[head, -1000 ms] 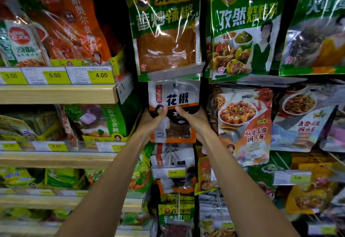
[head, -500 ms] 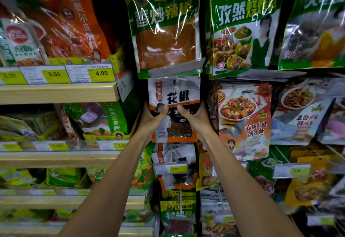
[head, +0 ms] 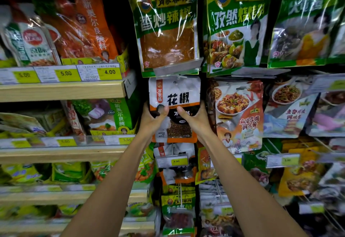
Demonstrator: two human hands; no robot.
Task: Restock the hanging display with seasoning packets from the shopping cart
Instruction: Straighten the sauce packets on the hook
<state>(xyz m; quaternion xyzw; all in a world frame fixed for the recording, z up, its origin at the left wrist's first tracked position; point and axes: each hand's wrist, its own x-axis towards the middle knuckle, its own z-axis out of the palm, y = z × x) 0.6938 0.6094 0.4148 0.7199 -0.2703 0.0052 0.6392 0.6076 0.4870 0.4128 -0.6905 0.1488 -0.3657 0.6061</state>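
A white, black and orange seasoning packet (head: pixel 176 95) with a clear window of peppercorns hangs at the centre of the hanging display, under a tilted price-tag holder (head: pixel 178 67). My left hand (head: pixel 152 120) grips its left edge, thumb on the front. Its right edge is held by my right hand (head: pixel 196 119), thumb pressed on the black band. The packet's top hole sits at the hook (head: pixel 175 82). More packets of the same kind (head: pixel 175 173) hang below. The shopping cart is out of view.
Large green seasoning bags (head: pixel 166 29) hang above. A tofu-sauce packet (head: pixel 240 117) hangs just right of my right hand. Wooden shelves (head: pixel 61 91) with yellow price labels and orange and green packets stand to the left. Hooks with further packets fill the right side.
Both hands and the packet have risen slightly toward the hook. The packet's white top now shows more fully under the price-tag holder. The grip is unchanged.
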